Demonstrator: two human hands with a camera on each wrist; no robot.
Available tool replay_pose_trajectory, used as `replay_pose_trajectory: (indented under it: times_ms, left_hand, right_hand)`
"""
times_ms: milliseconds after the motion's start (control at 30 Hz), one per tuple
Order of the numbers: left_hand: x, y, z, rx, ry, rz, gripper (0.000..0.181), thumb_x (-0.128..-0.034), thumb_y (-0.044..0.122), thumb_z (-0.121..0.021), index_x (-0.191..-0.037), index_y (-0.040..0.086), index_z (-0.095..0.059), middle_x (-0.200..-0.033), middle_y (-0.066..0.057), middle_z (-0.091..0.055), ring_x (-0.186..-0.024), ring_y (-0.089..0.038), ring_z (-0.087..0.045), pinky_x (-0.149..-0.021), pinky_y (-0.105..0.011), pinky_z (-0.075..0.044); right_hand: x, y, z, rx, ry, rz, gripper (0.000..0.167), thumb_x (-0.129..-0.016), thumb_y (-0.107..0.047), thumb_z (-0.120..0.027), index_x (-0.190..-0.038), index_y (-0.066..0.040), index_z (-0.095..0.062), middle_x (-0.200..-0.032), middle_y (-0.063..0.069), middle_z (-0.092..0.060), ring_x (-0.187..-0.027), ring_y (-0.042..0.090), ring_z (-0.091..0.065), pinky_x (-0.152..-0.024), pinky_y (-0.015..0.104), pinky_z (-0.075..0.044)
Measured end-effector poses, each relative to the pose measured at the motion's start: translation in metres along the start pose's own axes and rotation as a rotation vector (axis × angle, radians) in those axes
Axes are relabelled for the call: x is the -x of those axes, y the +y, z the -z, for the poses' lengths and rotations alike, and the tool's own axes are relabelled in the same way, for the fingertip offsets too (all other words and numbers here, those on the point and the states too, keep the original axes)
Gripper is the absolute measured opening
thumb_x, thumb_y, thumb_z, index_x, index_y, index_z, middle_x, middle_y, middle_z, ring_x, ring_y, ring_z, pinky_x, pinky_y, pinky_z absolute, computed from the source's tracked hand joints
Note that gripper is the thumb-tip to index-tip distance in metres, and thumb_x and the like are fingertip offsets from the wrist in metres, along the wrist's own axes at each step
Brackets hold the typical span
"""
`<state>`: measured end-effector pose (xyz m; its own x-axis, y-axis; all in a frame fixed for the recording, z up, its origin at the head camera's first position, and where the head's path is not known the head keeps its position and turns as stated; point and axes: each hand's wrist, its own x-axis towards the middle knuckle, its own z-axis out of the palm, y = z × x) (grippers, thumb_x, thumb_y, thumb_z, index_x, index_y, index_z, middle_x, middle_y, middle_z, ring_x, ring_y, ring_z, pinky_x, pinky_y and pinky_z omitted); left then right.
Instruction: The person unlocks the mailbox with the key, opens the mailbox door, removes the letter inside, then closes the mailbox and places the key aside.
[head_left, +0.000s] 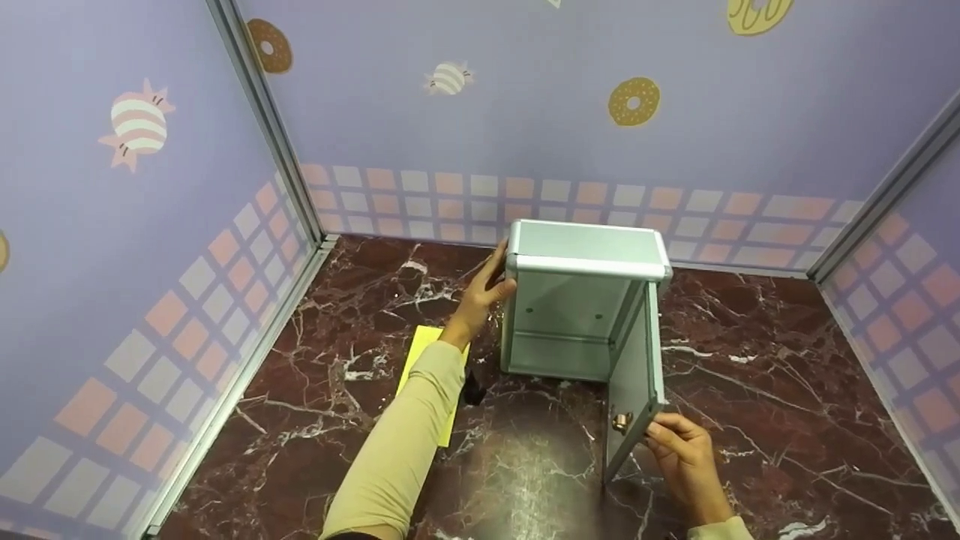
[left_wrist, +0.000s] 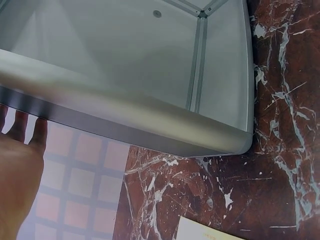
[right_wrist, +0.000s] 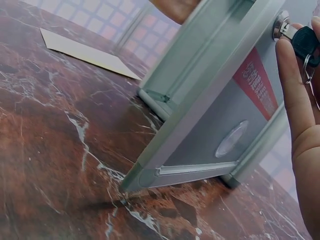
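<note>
A small grey metal cabinet (head_left: 585, 244) stands with its door (head_left: 634, 375) swung wide toward me. Its interior, with small holes in the back, shows no contents. My left hand (head_left: 480, 300) rests against the cabinet's left side; in the left wrist view its extended fingers (left_wrist: 38, 132) touch that outer wall. On the door's outer face, in the right wrist view, a black-headed key (right_wrist: 305, 42) with a ring sits in the round lock (right_wrist: 281, 26). My right hand (head_left: 686, 457) pinches this key. The lock's brass-coloured inner end (head_left: 621, 421) shows on the door's inside.
A yellow sheet (head_left: 420, 349) lies left of the cabinet, partly under my left forearm, with a small black item (head_left: 473, 390) beside it. Patterned panels (head_left: 450, 135) enclose the dark red marbled surface (head_left: 750, 390) at the back and sides.
</note>
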<state>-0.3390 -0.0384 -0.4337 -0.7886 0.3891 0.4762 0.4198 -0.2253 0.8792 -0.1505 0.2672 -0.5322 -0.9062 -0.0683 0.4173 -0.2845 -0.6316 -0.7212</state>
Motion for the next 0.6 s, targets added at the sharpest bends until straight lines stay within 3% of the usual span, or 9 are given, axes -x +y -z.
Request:
replay_pose_trajectory:
  times_ms: [333, 600]
  left_hand:
    - [0.001, 0.0, -0.001, 0.019, 0.004, 0.009, 0.109, -0.0829, 0.06, -0.063, -0.153, -0.006, -0.012, -0.157, -0.027, -0.018, -0.143, -0.037, -0.021, -0.113, -0.035, -0.025]
    - [0.002, 0.001, -0.001, 0.0, 0.013, 0.016, 0.106, -0.0836, 0.059, -0.063, -0.155, -0.002, -0.013, -0.157, -0.026, -0.016, -0.144, -0.034, -0.02, -0.113, -0.034, -0.023]
  right_hand:
    - [-0.006, 0.013, -0.011, -0.024, 0.027, -0.001, 0.036, -0.09, 0.025, -0.039, -0.097, 0.008, -0.071, -0.094, 0.017, -0.07, -0.087, 0.024, -0.07, -0.078, 0.032, -0.056]
    - [-0.014, 0.025, -0.022, -0.032, -0.005, -0.018, 0.033, -0.089, 0.024, -0.044, -0.097, 0.008, -0.071, -0.096, 0.016, -0.069, -0.091, 0.026, -0.07, -0.083, 0.035, -0.055]
